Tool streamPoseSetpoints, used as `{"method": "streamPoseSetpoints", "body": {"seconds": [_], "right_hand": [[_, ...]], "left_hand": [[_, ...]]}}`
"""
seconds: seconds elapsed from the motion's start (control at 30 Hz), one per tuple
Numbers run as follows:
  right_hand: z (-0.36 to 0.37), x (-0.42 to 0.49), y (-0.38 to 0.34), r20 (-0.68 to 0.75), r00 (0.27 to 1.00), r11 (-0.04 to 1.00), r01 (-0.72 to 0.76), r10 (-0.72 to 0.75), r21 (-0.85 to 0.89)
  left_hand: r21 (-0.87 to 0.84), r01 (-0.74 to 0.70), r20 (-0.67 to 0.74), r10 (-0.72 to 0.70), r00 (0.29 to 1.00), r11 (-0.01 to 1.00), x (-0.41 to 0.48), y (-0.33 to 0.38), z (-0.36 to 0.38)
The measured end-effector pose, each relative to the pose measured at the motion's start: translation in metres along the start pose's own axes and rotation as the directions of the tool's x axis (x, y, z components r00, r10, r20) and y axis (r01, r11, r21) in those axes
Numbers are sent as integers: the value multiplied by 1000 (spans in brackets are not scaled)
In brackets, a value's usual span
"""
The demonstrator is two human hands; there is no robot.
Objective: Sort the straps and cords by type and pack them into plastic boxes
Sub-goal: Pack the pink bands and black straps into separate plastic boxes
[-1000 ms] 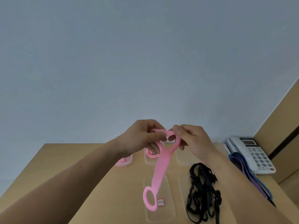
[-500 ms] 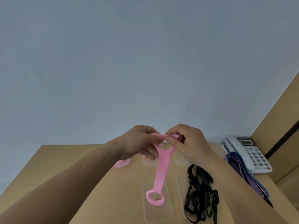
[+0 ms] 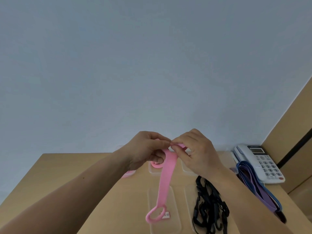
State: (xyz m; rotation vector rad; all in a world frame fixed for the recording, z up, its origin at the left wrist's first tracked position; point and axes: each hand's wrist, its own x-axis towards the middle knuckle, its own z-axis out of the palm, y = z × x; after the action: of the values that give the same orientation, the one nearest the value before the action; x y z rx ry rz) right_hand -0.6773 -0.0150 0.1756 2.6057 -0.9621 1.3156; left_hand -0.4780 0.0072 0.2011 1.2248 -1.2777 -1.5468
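Observation:
A long pink strap (image 3: pixel 166 179) with a ring at each end hangs above the wooden table (image 3: pixel 70 179). My left hand (image 3: pixel 145 149) and my right hand (image 3: pixel 195 151) both pinch its upper end, fingertips touching. Its lower ring dangles over a clear plastic lid (image 3: pixel 164 223) with a small label. A tangle of black cords (image 3: pixel 209 208) lies to the right on another clear lid. Blue and purple straps (image 3: pixel 256 186) lie along the right side. A clear box (image 3: pixel 154 168) behind my hands holds a pink strap.
A white desk telephone (image 3: pixel 263 162) stands at the back right, partly under the blue straps. Another pink item (image 3: pixel 129 173) sits at the left behind my left wrist. A second clear box (image 3: pixel 187 168) is partly hidden by my right hand. A brown partition rises on the right.
My hands have drawn closer together at the strap's top end, folding it between the fingertips. The lower ring has swung a little to the left.

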Motion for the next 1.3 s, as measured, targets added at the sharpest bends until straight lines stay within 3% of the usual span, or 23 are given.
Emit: {"method": "streamPoseSetpoints", "body": {"seconds": [0.1,0.2,0.27,0.33,0.5,0.7,0.93,1.17,1.3], "right_hand": [[3,-2,1,67,976,958,-214,205,189],[3,-2,0,292,860,724,-511,420,464],[2,-2,-1,376,814,582,-580,443,570],[1,-1,-3,383,808,536,-585,447,609],[0,0,-8,340,810,559,-578,477,594],[-10,-2,-11,340,834,692,-550,434,468],[-10,-3,-19,174,900,817,-436,400,377],[-6,-5,-16,123,913,837,-407,390,366],[-5,-4,-13,215,859,702,-505,464,503]], "left_hand": [[100,-116,-60,122,991,988,0,-4,0],[220,-242,-93,267,959,945,1,-6,0],[258,-305,-105,340,935,917,1,-7,0],[279,-332,-112,374,921,901,0,-9,0],[279,-242,-106,280,954,929,-2,-9,-4],[213,-175,10,177,984,961,-6,-7,-3],[-23,-40,87,42,995,999,-6,1,6],[-126,-12,25,16,1000,992,-2,0,11],[-37,-91,-31,90,995,995,-2,-2,10]]}}
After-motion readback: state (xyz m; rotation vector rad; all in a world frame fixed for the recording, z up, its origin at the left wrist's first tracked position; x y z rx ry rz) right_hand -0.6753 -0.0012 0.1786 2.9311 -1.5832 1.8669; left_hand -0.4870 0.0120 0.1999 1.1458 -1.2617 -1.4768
